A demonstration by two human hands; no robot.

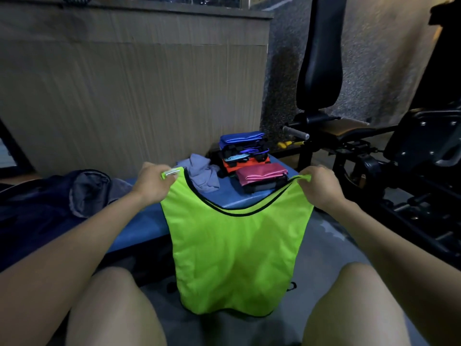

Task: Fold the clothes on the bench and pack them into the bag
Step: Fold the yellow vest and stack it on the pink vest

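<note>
Hanging at the centre of the view, a neon-green mesh vest (237, 250) with black trim is held up by its two shoulder straps, its hem dropping between the seated person's bare knees toward the grey floor (311, 248). The left hand (152, 183), at about 10 o'clock from the vest's middle, pinches one strap, fingers curled round the fabric; the right hand (321, 186), at about 2 o'clock, grips the other strap in the same curled hold. Behind the vest, at 12 o'clock, a blue padded bench (139, 236) runs away from the camera. On its far end lies a crumpled lavender-grey garment (203, 176), and just beside it, at 1 o'clock, a pink folded piece (260, 172) rests in front of a stack of blue (242, 138), black and orange items (245, 162); what each one is cannot be told. At 9 o'clock a dark navy bag (37, 211) slumps on the bench, a grey cloth (92, 193) showing at its mouth. At 2 o'clock stands black gym equipment (321, 71) with an upright padded back.
</note>
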